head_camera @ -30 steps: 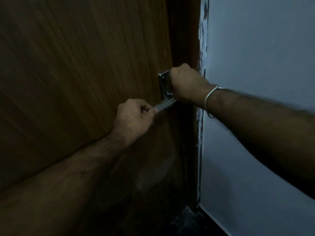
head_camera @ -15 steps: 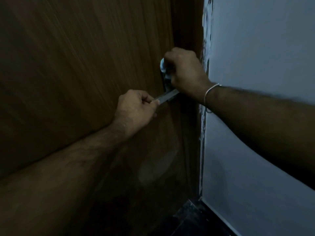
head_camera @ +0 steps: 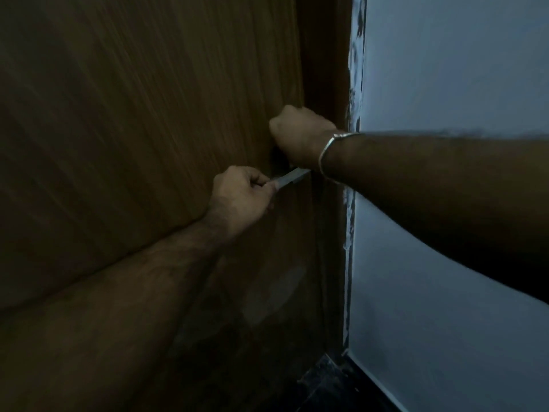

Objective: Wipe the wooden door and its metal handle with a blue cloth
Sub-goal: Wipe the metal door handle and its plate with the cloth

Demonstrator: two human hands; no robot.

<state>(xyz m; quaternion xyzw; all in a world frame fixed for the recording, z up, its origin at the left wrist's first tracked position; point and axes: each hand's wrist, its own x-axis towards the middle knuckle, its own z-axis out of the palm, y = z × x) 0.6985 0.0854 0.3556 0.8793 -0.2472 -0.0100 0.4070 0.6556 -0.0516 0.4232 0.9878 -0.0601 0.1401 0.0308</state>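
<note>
The brown wooden door (head_camera: 133, 129) fills the left of the dim head view. Its metal lever handle (head_camera: 289, 177) sticks out near the door's right edge. My left hand (head_camera: 242, 197) grips the free end of the lever. My right hand (head_camera: 297, 135), with a metal bangle on the wrist, is fisted against the door just above the lever, over the handle's backplate, which it hides. The blue cloth is not visible now; it lies under that fist if it is there at all.
The dark door frame (head_camera: 325, 69) runs up beside the door's edge. A pale blue-grey wall (head_camera: 445, 69) fills the right side, with chipped paint along its edge. A strip of dark floor (head_camera: 323, 385) shows at the bottom.
My right hand went up along the backplate, where a bit of light cloth showed, and has come back down over the plate. My left hand has kept its grip on the lever.
</note>
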